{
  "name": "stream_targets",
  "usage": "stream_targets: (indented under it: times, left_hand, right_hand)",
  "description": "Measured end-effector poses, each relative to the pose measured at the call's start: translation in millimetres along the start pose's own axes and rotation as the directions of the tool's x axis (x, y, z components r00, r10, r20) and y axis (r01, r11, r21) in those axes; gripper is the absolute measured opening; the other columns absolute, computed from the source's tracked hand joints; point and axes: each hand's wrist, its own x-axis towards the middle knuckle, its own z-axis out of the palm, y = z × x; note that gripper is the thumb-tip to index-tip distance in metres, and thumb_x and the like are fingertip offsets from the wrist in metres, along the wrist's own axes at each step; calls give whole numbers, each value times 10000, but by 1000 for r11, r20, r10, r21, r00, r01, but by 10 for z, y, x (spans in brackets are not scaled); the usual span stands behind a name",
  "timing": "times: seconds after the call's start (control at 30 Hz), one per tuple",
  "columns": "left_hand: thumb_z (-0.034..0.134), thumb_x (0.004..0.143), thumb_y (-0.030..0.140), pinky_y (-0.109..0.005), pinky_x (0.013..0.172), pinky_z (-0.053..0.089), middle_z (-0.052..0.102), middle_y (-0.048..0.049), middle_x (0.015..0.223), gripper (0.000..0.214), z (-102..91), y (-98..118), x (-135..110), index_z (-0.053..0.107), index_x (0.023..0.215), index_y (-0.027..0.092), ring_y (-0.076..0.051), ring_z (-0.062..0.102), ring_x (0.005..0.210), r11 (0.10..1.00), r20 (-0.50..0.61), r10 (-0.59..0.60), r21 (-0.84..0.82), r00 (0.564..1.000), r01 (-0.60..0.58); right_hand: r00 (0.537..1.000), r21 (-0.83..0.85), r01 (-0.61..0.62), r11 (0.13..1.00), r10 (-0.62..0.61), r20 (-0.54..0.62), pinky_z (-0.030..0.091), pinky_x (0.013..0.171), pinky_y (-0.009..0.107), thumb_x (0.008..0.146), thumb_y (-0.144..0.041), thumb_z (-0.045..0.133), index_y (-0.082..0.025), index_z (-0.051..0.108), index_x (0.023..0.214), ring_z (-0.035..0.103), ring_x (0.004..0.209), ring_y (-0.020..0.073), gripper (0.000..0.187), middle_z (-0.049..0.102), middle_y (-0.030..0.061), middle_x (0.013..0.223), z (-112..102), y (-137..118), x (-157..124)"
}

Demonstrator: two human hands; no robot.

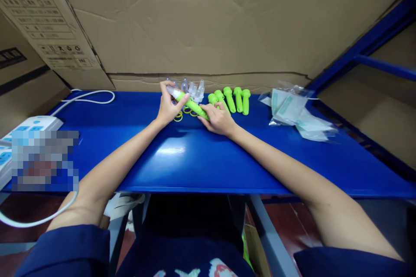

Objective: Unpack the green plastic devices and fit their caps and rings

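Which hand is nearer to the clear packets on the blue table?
Right. The right hand is left of the clear packets, holding the near end of the green tube; the left hand is farther left, at its clear-tipped end.

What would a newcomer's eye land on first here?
The bright green tube, held between the left hand at its clear end and the right hand at its other end, above the blue table. Next, the row of green pieces just beyond the right hand, then the clear plastic packets farther right.
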Motion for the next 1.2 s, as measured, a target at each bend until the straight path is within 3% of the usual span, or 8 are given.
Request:
stream_targets:
  times: [0.17,0.33,0.57,0.83,1.1,1.2]
  left_hand:
    - [761,748,669,-306,712,535,654,8,845,732,9,65,-9,312,1148,251,-153,676,709,997,49,64,43,997,-66]
    - [777,737,660,-315,742,529,661,19,839,747,7,91,-8,312,1156,251,-156,685,714,986,53,107,121,993,-113]
    - [746,800,612,-251,636,484,626,26,813,608,15,110,-11,344,1078,250,-127,642,664,982,-27,68,180,997,-62]
    - [715,818,613,-249,618,467,598,21,813,560,14,90,-18,367,1054,243,-116,602,631,988,27,27,148,999,-30]
    - [685,779,733,-246,600,456,559,-5,900,656,44,218,-2,479,1170,248,-103,557,624,998,107,-15,68,994,8]
    - [521,867,772,-256,583,469,595,-18,868,671,53,260,-21,498,1290,253,-114,555,595,999,180,-48,25,982,44]
  right_hand:
    - [993,-29,74,997,-77,-86,435,788,390,1068,-376,360,-46,608,1208,671,835,250,435,736,167,998,22,20,-12]
    - [998,8,32,999,-31,-52,441,803,410,1070,-396,345,-62,588,1231,669,850,257,443,728,177,1022,38,36,-24]
    - [998,-2,45,999,-45,-44,440,824,415,1074,-380,330,-60,586,1239,672,903,260,441,725,183,1066,43,33,-14]
    - [997,100,66,993,-61,-50,402,858,419,1029,-352,437,-62,597,1255,661,894,257,401,722,157,1045,35,21,-18]
    - [993,253,-111,961,119,-19,455,875,475,985,-365,449,-82,456,1436,660,1047,321,533,618,228,1332,-128,-187,120]
    - [982,370,-171,913,190,-16,500,895,459,977,-366,467,-103,354,1515,624,1142,317,609,574,217,1370,-196,-211,159]
